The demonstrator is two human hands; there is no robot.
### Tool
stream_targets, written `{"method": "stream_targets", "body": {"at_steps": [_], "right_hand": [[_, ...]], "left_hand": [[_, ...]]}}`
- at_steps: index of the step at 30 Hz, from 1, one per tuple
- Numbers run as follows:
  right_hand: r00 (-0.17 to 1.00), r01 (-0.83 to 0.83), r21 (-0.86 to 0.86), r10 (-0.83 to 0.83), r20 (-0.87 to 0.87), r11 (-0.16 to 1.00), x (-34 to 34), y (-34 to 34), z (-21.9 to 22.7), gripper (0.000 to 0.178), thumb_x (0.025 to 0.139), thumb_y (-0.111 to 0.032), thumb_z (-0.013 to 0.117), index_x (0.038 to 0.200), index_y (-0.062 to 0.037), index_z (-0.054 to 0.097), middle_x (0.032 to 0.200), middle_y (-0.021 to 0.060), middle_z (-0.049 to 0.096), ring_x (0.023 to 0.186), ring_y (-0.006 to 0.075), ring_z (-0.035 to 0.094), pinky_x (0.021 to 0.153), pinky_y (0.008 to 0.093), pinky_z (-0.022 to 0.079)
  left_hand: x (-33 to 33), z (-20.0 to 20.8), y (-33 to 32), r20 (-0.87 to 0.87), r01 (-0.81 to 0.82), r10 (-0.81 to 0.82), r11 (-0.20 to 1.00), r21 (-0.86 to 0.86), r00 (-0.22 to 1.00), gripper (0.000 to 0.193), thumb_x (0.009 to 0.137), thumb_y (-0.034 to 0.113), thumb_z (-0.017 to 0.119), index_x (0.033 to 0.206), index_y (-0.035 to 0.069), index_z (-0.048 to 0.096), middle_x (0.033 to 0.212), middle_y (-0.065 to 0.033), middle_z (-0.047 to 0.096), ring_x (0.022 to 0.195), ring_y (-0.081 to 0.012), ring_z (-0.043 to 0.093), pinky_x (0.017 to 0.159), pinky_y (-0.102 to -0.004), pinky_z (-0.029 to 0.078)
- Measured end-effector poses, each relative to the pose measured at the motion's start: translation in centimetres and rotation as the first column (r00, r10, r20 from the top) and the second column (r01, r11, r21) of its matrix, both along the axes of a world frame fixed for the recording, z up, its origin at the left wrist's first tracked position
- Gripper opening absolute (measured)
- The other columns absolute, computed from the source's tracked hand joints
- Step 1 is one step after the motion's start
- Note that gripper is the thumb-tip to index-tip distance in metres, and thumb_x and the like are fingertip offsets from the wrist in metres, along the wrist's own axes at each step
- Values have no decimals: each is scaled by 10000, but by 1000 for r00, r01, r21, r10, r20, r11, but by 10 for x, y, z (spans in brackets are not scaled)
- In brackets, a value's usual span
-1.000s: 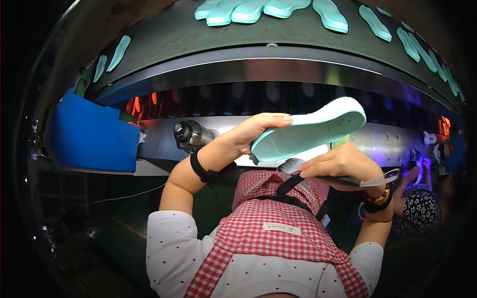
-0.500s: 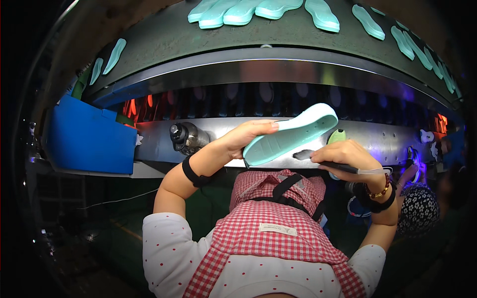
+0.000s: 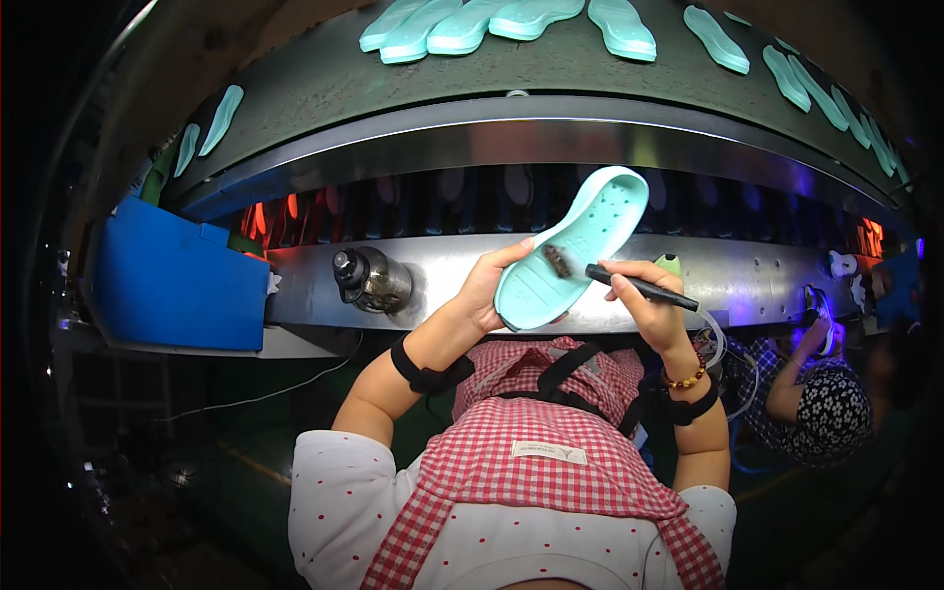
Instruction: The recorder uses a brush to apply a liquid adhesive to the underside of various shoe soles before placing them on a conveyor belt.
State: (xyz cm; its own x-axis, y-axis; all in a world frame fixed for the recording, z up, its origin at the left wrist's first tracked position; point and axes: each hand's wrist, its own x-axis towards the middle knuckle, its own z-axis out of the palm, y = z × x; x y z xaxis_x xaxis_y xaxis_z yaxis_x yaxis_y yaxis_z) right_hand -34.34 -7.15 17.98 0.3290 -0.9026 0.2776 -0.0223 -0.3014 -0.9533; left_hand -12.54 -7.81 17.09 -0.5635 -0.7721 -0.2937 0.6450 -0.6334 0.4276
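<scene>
My left hand (image 3: 482,293) grips a mint-green shoe sole (image 3: 608,218) by its lower left end, thumb along the near edge. Its hollow inner face is turned up toward me, showing a raised rim and small holes near the far end. A brush with a black handle (image 3: 673,294) is pinched in the fingers of my right hand (image 3: 644,300). The dark, motion-blurred bristles (image 3: 558,261) are over the sole's inner face, at or close to its surface. From the back of the handle a clear tube (image 3: 720,339) runs down past my wrist.
Beyond the metal ledge (image 3: 442,258), several mint soles (image 3: 622,29) lie on a dark belt (image 3: 324,103). A dark bottle (image 3: 374,280) stands left of my hands, near a blue box (image 3: 177,275). To the right is another person (image 3: 828,413).
My left hand has turned the sole, so its inner face shows more fully and its far end points up. The brush has moved left and up from beside the sole to over its inside.
</scene>
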Motion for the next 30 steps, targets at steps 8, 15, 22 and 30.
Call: {"method": "stream_targets", "body": {"at_steps": [8, 15, 22, 30], "right_hand": [[910, 406, -167, -415, -21, 899, -2, -28, -22, 171, 767, 26, 569, 932, 29, 615, 923, 159, 631, 690, 178, 626, 647, 257, 496], [973, -195, 225, 161, 164, 954, -9, 22, 13, 192, 761, -33, 572, 923, 59, 620, 748, 132, 621, 458, 92, 528, 424, 185, 390], [902, -105, 132, 38, 431, 986, -31, 1, -9, 248, 837, -119, 509, 1021, 46, 534, 1047, 245, 569, 428, 60, 413, 420, 155, 334], [867, -107, 297, -57, 496, 949, -12, 6, -15, 259, 822, -82, 548, 1053, 35, 533, 1086, 191, 563, 713, 126, 577, 641, 203, 460]], "left_hand": [[5, -18, 8, -30, 8, -6, 999, 49, 1000, 483, 854, 303, 469, 1224, 0, 396, 1138, -207, 512, 966, -346, 569, 770, -559, 472], [34, -11, 21, 10, -58, 59, 996, -74, 998, 483, 881, 296, 419, 1255, -7, 374, 1131, -183, 531, 1004, -300, 553, 806, -524, 466], [134, 85, -11, -122, -339, 328, 762, -552, 937, 571, 886, 406, 282, 1261, -18, 356, 1159, -211, 504, 1036, -420, 497, 863, -606, 371], [267, 122, -122, -163, -975, 969, 160, -153, 184, 827, 833, 501, 375, 1375, 81, -86, 1429, -142, 117, 1303, -312, 185, 1040, -476, 191]]}}
